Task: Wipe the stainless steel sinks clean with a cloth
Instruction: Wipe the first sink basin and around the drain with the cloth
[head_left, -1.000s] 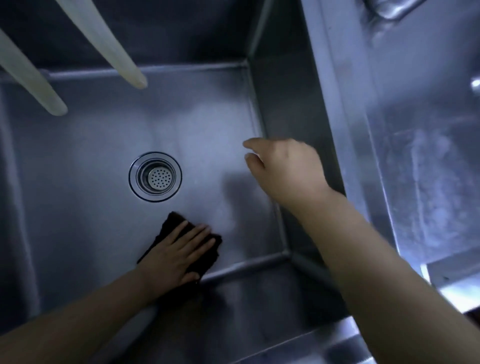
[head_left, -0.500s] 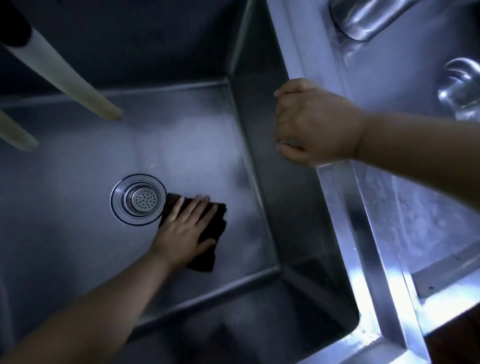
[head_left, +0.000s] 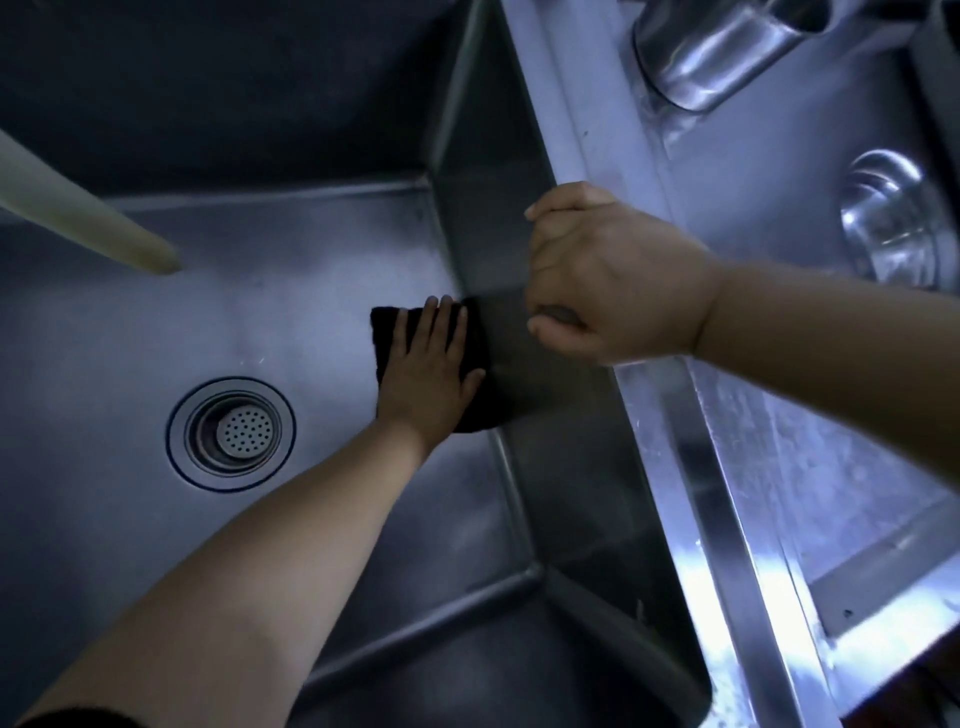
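Pressing the dark square cloth (head_left: 470, 374) flat at frame centre, my left hand (head_left: 428, 371) keeps its fingers straight and slightly spread, where the deep stainless steel sink (head_left: 291, 306) floor meets the right wall. I judge the wiping midway: walls and the right basin remain. My right hand (head_left: 605, 280) curls over the steel divider rim (head_left: 691, 467). The round perforated drain (head_left: 232, 435) sits lower left, a pale tube (head_left: 88, 221) overhangs upper left.

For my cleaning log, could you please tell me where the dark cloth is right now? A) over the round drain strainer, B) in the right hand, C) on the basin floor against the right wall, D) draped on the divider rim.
C: the left hand presses the dark cloth flat on the basin floor beside the right wall, apart from the round drain strainer.
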